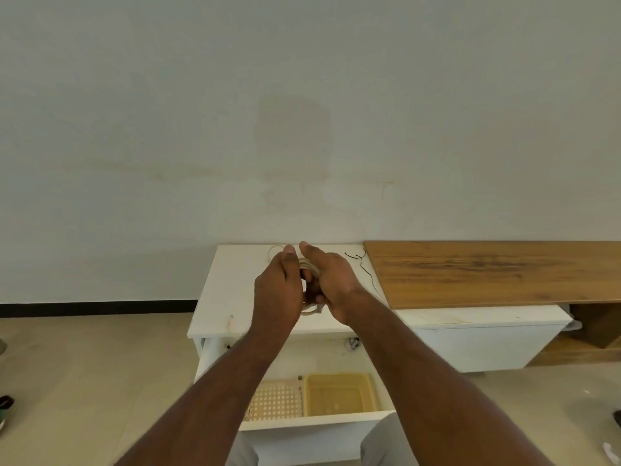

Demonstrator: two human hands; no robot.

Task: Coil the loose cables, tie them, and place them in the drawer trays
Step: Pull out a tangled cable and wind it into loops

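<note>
A cream white cable (pixel 308 265) is wound into a small coil between both hands above the white cabinet top (pixel 228 297). My left hand (pixel 279 290) closes on the coil from the left. My right hand (pixel 331 280) holds it from the right, fingers stretched forward. A loose end of the cable (pixel 274 250) loops onto the cabinet top behind my hands, and the coil's lower part (pixel 312 309) shows under my palms. A thin black cable (pixel 364 269) lies loose at the cabinet's right. In the open drawer (pixel 316 420) sit a perforated cream tray (pixel 279 400) and a yellow tray (pixel 339 395).
A wooden shelf top (pixel 487 274) runs right from the cabinet, with a white unit (pixel 484 341) under it. The wall stands close behind. Tiled floor lies to the left. A small dark object (pixel 353 343) sits at the back of the drawer.
</note>
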